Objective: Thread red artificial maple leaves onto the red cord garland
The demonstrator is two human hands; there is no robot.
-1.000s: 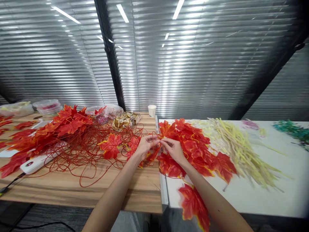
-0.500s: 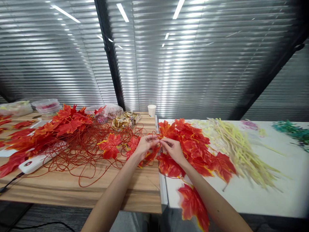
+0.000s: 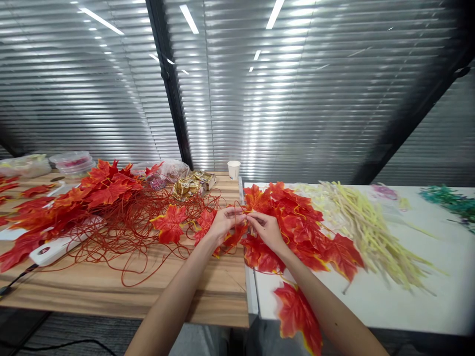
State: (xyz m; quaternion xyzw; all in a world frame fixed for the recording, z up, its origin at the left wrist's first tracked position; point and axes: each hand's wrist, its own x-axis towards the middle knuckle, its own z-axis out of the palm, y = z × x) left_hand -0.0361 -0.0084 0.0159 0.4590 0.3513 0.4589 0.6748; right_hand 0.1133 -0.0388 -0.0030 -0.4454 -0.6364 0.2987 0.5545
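My left hand (image 3: pixel 223 222) and my right hand (image 3: pixel 267 229) meet at the fingertips above the seam between two tables. Both are closed in a pinch on thin red cord; the exact spot between the fingers is too small to make out. Under my left hand hangs a red artificial maple leaf (image 3: pixel 235 236), partly hidden. Another maple leaf (image 3: pixel 170 224) with yellow edges lies on the cord to the left. Beside my right hand is a pile of red maple leaves (image 3: pixel 302 225). One more leaf (image 3: pixel 298 316) hangs over the front edge below my right forearm.
A tangle of red cord (image 3: pixel 126 230) and a leaf heap (image 3: pixel 107 185) cover the wooden table (image 3: pixel 122 299). A white power strip (image 3: pixel 55 248), gold wrappers (image 3: pixel 186 188) and a paper cup (image 3: pixel 233 170) stand around. Pale yellow strips (image 3: pixel 367 232) lie on the white table (image 3: pixel 438 306).
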